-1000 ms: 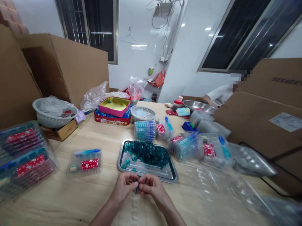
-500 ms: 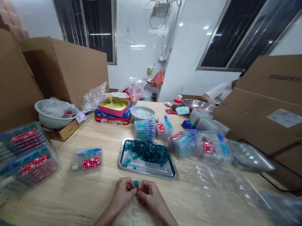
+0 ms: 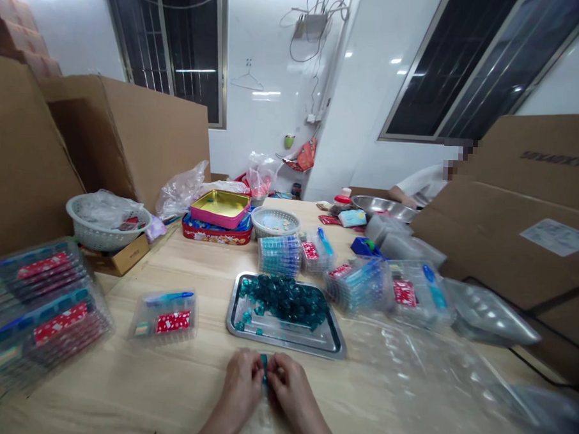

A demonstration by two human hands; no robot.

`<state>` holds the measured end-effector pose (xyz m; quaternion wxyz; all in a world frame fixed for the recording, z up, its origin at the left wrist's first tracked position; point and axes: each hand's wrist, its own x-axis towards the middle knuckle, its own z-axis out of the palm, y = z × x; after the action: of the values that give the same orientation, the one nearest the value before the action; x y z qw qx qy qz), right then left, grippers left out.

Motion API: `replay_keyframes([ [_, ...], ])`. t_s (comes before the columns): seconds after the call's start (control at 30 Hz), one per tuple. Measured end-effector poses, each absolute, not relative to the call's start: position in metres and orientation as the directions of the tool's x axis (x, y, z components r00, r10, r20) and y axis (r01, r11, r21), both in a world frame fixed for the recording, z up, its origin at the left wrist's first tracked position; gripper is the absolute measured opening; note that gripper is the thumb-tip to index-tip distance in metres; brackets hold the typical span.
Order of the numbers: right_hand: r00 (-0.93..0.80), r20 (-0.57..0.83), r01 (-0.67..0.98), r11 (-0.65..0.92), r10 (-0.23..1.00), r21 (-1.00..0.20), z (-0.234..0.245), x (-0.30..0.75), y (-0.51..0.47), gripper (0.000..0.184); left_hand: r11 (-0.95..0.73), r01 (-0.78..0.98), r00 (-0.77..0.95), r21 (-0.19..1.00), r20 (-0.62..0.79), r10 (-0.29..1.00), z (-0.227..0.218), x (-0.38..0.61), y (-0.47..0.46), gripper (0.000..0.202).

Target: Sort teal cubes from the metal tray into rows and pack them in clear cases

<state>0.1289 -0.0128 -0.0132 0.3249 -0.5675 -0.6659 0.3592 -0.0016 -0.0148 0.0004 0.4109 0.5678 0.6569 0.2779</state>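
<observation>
My left hand [image 3: 242, 384] and my right hand [image 3: 288, 388] meet at the near edge of the wooden table [image 3: 182, 263]. Their fingers are pinched together on a small teal block [image 3: 264, 361] held between them. Just beyond the hands lies a metal tray [image 3: 284, 335] with a heap of teal blocks [image 3: 286, 299]. A clear strip with small pockets shows faintly under my wrists.
A clear packed box [image 3: 163, 314] lies left of the tray; stacks of packed boxes [image 3: 36, 308] sit at far left. More packs [image 3: 278, 255], clear plastic sheets [image 3: 422, 363], baskets, tins and cardboard boxes ring the table. Another person [image 3: 423, 181] sits at the far right.
My hands have come down slightly toward the near edge, staying pinched on the teal block. The view has shifted a little.
</observation>
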Motion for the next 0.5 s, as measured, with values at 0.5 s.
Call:
replay_keyframes([
  [0.5, -0.291, 0.124, 0.75, 0.306, 0.949, -0.587, 0.018, 0.102, 0.101, 0.027, 0.156, 0.515, 0.048, 0.843, -0.21, 0.977, -0.012, -0.01, -0.015, 0.022],
])
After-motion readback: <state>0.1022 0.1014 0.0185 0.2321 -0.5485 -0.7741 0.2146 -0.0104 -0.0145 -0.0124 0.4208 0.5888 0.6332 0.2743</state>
